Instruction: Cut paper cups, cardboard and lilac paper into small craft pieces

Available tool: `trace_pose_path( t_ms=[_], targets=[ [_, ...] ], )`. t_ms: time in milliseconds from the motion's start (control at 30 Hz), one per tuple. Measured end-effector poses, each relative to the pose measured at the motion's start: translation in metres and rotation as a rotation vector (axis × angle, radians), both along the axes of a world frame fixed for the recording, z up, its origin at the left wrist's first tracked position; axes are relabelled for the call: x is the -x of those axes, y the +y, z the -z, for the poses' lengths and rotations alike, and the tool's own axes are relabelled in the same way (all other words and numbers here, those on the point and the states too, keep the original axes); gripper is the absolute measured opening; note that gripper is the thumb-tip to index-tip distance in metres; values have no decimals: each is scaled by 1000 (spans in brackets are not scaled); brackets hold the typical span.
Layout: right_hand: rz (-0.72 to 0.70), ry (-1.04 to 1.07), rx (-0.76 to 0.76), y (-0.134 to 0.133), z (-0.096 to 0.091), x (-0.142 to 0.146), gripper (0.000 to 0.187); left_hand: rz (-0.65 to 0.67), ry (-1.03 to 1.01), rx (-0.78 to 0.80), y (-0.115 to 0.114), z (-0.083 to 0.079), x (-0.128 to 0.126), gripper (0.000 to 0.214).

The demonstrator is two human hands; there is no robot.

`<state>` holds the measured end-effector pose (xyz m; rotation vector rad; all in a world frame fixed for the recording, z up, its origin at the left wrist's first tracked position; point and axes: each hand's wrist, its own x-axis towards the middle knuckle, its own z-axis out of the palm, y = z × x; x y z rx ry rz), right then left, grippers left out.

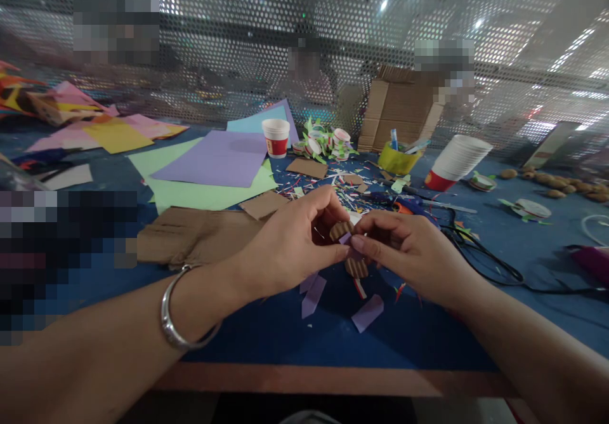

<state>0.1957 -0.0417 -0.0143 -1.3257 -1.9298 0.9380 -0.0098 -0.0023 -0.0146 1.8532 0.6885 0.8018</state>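
My left hand (290, 243), with a silver bangle at the wrist, is closed on a small striped brown corrugated cardboard piece (337, 230). A bit of purple paper (345, 238) lies against that piece. From the right, the thumb and fingertips of my right hand (412, 246) pinch together at the purple paper; the fingers partly hide it. Just under the fingertips is a second corrugated piece (356, 268), with a red-and-white strip (360, 288) below it. Whether the two pieces are joined I cannot tell. Purple paper scraps (314, 297) lie on the blue table near my hands.
Torn cardboard (190, 233) and purple sheets (214, 157) lie left. Beyond my hands are paper clippings (328, 186), a paper cup (276, 138) and small paper crafts (314, 145). Stacked cups (457, 160), a yellow holder (399, 159), scissors (419, 207) and a black cable (495, 268) are right.
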Motion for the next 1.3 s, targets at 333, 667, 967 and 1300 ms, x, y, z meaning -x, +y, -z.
trace_pose_path(
  t_ms=[333, 667, 967, 1300],
  targets=[
    [-13, 11, -9, -2, -2, 0, 22, -13, 14, 31, -2, -4, 1, 19],
    [-7, 56, 76, -3, -3, 2, 26, 1, -32, 99, 2, 0, 0, 16],
    [-11, 28, 50, -3, -2, -1, 24, 15, -46, 145, 6, 2, 0, 20],
    [-21, 2, 23, -3, -4, -2, 22, 31, 25, 129, 5, -1, 4, 27]
  ],
)
